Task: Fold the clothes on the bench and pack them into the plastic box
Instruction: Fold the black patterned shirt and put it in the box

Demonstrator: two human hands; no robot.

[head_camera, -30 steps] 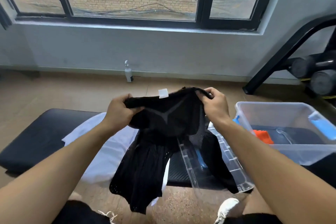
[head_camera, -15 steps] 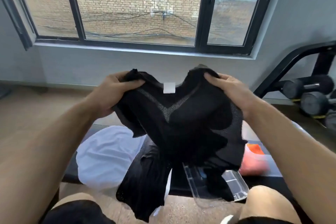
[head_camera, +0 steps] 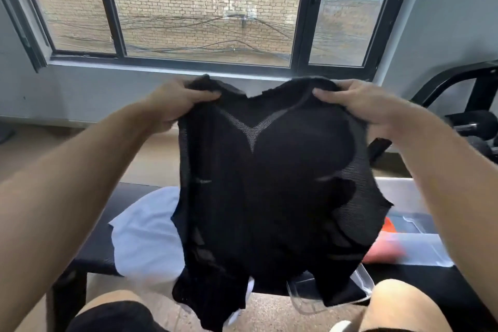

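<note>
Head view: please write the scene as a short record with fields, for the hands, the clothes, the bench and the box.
left hand: left hand grips one top corner of the black shirt
right hand: right hand grips the other top corner
black shirt: held up in the air, hanging open, not folded
white garment: white garment lies on the bench, unfolded
plastic box: plastic box at the right, partly hidden behind the shirt, something orange inside
lid: clear lid on the bench edge

Black bench (head_camera: 91, 253) bears white garment (head_camera: 145, 237) and clear plastic box (head_camera: 415, 250).
</note>
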